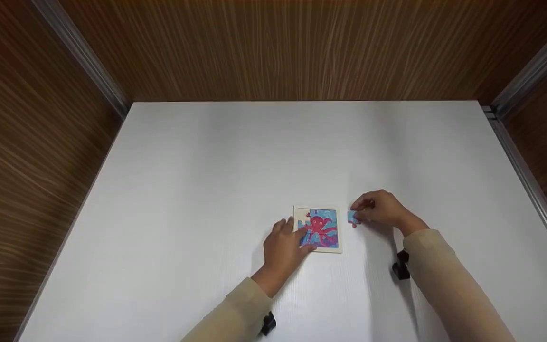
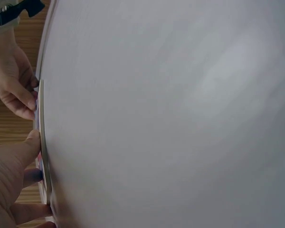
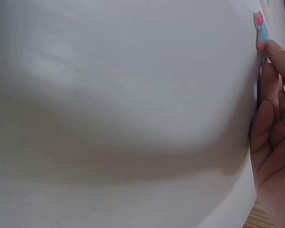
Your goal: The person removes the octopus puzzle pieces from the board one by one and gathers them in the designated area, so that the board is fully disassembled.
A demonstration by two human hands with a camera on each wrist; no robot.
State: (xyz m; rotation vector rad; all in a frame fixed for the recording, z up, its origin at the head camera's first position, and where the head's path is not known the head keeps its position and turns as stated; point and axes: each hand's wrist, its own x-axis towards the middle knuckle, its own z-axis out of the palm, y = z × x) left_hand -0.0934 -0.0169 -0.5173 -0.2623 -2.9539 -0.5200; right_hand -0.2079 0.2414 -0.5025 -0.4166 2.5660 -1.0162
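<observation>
A square wooden jigsaw board (image 1: 340, 237) with a pink octopus picture lies on the white table. Bare wood shows in the upper left corner of its picture. My left hand (image 1: 283, 246) rests on the board's left side, fingers spread, index finger on the picture and thumb at the near edge. In the left wrist view, the left thumb (image 2: 32, 142) touches the board's rim. Just right of the board, my right hand (image 1: 379, 209) pinches a blue puzzle piece (image 1: 351, 217) between thumb and fingers. That puzzle piece (image 3: 262, 35) shows pink patches in the right wrist view.
The white table (image 1: 207, 166) spreads around the board on all sides. Brown wood-grain panels (image 1: 273, 52) stand behind it and at both sides, with metal strips at the corners. Black wrist mounts (image 1: 400, 266) hang under both sleeves.
</observation>
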